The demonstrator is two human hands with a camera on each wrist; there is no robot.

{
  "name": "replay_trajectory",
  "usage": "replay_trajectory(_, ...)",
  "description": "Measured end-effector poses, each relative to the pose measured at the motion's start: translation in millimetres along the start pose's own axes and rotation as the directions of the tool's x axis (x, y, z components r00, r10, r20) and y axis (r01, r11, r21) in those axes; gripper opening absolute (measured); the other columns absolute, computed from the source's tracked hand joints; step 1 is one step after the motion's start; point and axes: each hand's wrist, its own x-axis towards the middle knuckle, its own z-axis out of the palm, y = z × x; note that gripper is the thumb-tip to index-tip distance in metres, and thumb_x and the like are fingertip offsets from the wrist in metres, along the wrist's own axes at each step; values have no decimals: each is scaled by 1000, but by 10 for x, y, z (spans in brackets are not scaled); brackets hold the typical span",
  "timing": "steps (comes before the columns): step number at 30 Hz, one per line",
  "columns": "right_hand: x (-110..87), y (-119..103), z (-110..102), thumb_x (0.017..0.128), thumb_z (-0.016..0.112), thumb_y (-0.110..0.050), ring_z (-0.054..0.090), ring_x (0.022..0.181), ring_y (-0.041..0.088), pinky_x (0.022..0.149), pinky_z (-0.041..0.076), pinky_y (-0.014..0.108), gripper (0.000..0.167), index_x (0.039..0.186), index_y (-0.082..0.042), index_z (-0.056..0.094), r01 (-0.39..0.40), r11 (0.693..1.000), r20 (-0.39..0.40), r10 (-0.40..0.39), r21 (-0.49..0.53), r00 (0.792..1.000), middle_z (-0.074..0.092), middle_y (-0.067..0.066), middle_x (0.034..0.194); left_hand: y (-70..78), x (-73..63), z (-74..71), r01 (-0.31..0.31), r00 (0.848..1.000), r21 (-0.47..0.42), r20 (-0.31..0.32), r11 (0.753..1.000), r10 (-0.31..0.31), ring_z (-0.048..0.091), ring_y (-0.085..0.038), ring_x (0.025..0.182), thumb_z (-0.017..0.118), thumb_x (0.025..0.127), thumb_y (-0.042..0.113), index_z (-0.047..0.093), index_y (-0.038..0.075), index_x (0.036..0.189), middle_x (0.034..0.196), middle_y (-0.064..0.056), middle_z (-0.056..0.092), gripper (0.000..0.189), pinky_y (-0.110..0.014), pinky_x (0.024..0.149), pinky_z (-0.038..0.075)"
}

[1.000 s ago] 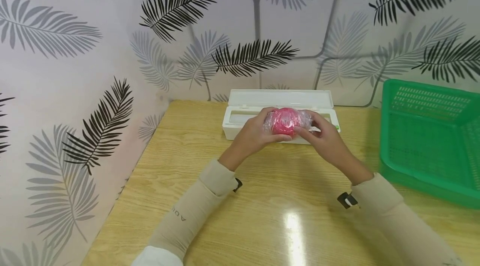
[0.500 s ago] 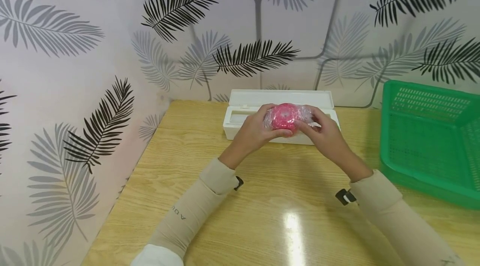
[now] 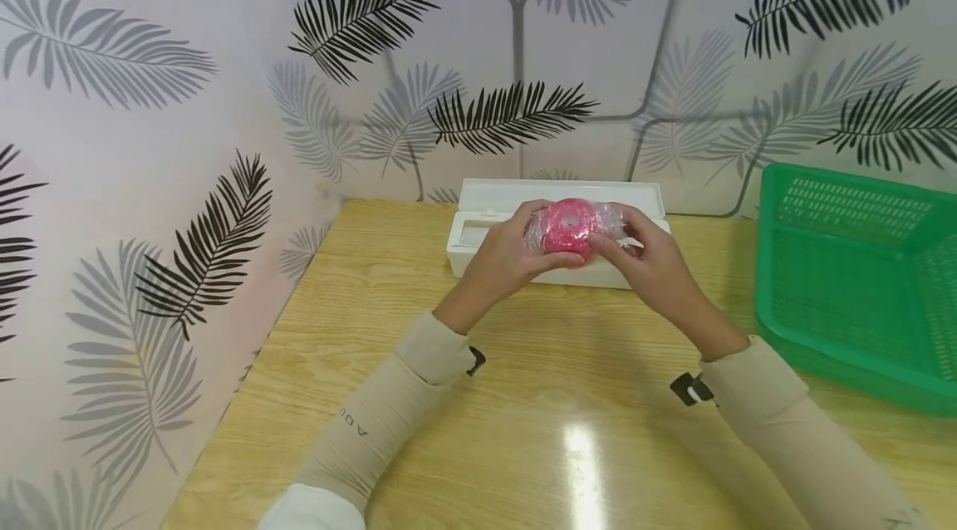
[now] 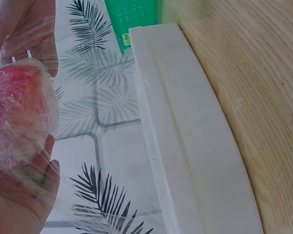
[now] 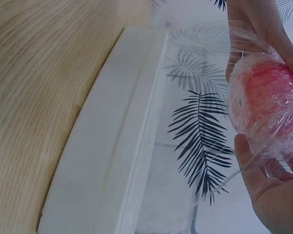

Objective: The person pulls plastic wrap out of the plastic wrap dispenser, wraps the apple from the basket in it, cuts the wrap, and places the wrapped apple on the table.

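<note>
A round pink object wrapped in clear cling film [image 3: 570,229] is held up between both hands, in front of and above a white lidded box [image 3: 579,274]. My left hand [image 3: 499,260] grips its left end, thumb along the lower near side. At the opposite end my right hand [image 3: 660,266] holds the gathered film, its thumb pressed on the pink face. A pale spot shows at the middle of that face. Both wrist views show crinkled film around the object [image 4: 22,109] [image 5: 268,97] and fingers spread beneath it. The box's lid [image 3: 561,193] stands raised at the back.
A green plastic basket [image 3: 770,331] stands at the right of the wooden table [image 3: 374,297]. Right behind the box rises a wall with leaf-patterned covering [image 3: 583,40]. The table's left edge runs along another patterned wall.
Both hands have lifted the wrapped object slightly. It has tilted so that its pale-centred face turns towards the head camera. The box and basket stay where they were.
</note>
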Motion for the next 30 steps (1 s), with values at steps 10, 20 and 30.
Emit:
replay_trajectory(10, -102, -117, -23, 91, 60, -19, 55, 103, 23, 76, 48, 13, 47, 131, 0, 45, -33, 999, 13, 33, 1, 999, 56, 14, 117, 85, -87, -39, -17, 1000, 16, 6, 1000, 17, 59, -9, 85, 69, 64, 67, 44, 19, 130, 106, 1, 60, 86, -22, 68, 52)
replay_trajectory(20, -282, 231, 23, 89, 64, -20, 61, 97, 22, 76, 52, 21, 45, 128, -4, 48, -27, 1000, 79, 26, 15, 997, 58, 11, 111, 80, -325, 61, -9, 997, 5, 80, 1000, 9, 58, -9, 94, 74, 65, 60, 42, 21, 130, 111, 2, 60, 82, -25, 77, 52)
replay_trajectory(30, -407, 577, 81, 90, 61, -33, 62, 97, 25, 74, 55, 31, 49, 129, -8, 48, -81, 996, 189, 87, -38, 978, 59, 10, 112, -86, -434, 239, 25, 981, 26, 192, 999, -30, 57, -6, 96, 65, 65, 70, 45, 18, 129, 112, 6, 59, 84, -28, 79, 50)
